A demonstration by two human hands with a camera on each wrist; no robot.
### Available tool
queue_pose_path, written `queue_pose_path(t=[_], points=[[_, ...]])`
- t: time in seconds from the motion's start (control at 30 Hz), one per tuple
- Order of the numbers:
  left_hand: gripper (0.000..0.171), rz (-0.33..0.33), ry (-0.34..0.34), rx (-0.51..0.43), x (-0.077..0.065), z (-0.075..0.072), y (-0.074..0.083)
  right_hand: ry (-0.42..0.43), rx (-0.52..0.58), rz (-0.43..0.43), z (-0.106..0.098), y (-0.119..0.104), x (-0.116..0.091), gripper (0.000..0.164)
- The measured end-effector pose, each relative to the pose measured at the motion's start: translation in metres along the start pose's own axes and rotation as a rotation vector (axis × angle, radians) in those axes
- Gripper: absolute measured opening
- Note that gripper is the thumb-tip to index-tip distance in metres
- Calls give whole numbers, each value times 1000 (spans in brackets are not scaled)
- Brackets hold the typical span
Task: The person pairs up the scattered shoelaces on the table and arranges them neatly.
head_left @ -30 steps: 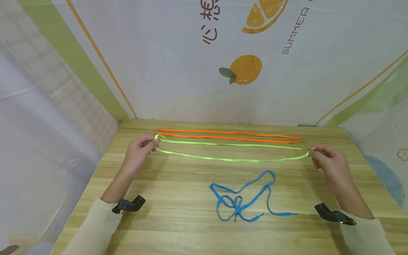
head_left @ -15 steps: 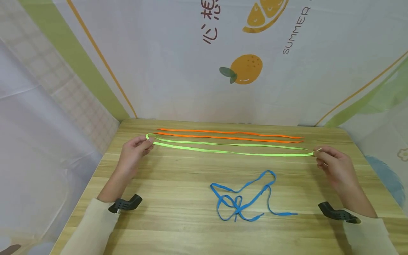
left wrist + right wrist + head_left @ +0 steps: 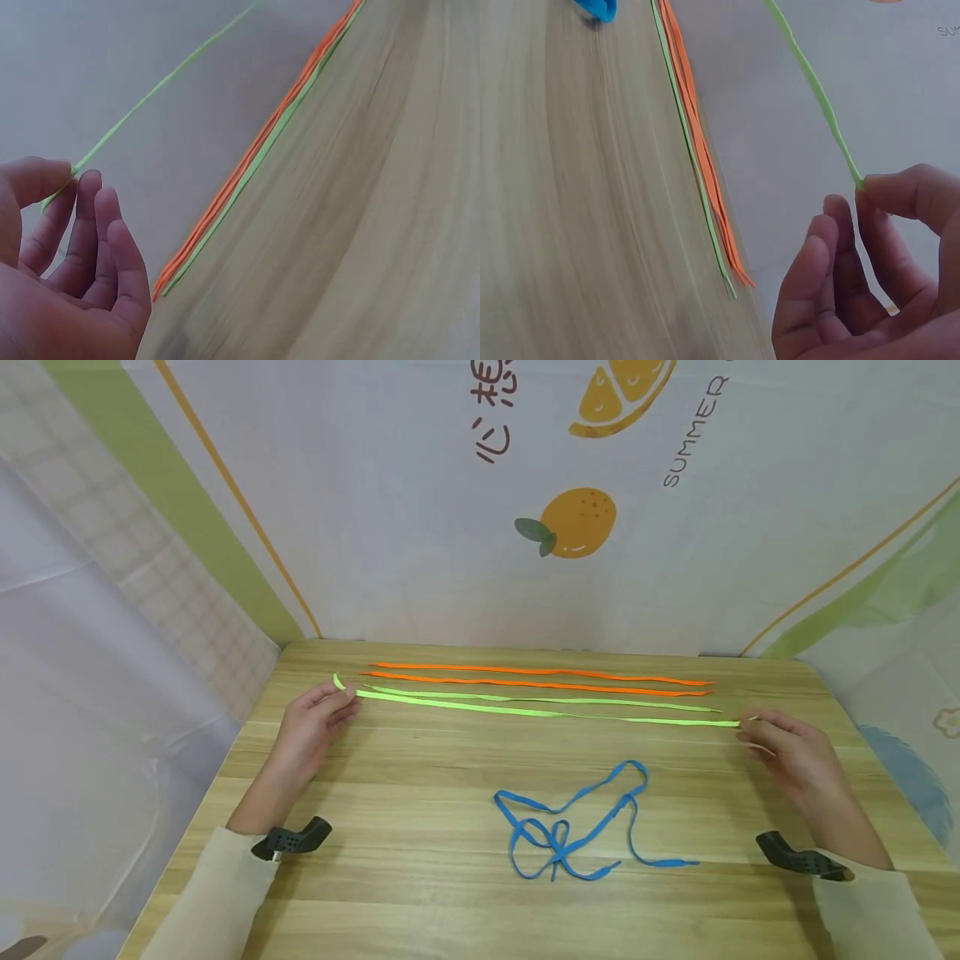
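A bright green shoelace (image 3: 487, 709) stretches nearly straight between both hands. My left hand (image 3: 309, 731) pinches it between thumb and index finger, and a short tail sticks out beyond the grip. At the other end my right hand (image 3: 798, 760) pinches the lace near its tip, thumb against index finger. In both wrist views the held shoelace (image 3: 161, 84) is raised off the table. Just behind it a second green shoelace (image 3: 637, 703) lies straight on the wood. Two orange shoelaces (image 3: 465, 681) lie behind that one, roughly parallel.
Nearer the front, a blue shoelace (image 3: 592, 837) lies in loose tangled loops on the wooden table (image 3: 405, 893). A white printed cloth (image 3: 420, 543) hangs behind the table's far edge. More cloth hangs on both sides.
My hands have moved apart, and the sagging green shoelace has been drawn nearly straight. The loop at my left hand has become a short tail. Orange and blue laces have not moved.
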State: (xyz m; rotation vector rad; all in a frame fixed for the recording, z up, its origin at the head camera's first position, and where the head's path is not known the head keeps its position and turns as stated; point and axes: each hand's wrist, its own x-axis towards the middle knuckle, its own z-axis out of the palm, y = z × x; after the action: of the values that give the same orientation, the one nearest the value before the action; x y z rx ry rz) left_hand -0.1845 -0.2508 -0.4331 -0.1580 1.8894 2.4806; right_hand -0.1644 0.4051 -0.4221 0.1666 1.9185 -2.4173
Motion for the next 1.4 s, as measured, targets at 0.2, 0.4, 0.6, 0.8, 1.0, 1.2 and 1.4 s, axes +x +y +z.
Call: queue_pose_path(t=[0.2, 0.4, 0.6, 0.8, 1.0, 1.2, 1.4], points=[[27, -64, -19, -138, 2, -3, -2, -8, -5, 21, -4, 1, 1, 28], [32, -94, -20, -222, 4, -3, -3, -14, 41, 17, -8, 2, 1, 31], [31, -97, 9, -229, 5, -2, -2, 4, 57, 26, -13, 1, 3, 29], [30, -65, 41, -174, 6, -2, -2, 19, 88, 33, -19, 1, 1, 28], [21, -2, 72, 49, 5, -2, -4, 51, 91, 46, -22, 0, 2, 28], [20, -3, 93, 128, 7, -3, -4, 73, 78, 66, -25, -1, 3, 29], [22, -23, 95, 173, 12, -5, -4, 99, 47, 81, -27, 0, 8, 28]])
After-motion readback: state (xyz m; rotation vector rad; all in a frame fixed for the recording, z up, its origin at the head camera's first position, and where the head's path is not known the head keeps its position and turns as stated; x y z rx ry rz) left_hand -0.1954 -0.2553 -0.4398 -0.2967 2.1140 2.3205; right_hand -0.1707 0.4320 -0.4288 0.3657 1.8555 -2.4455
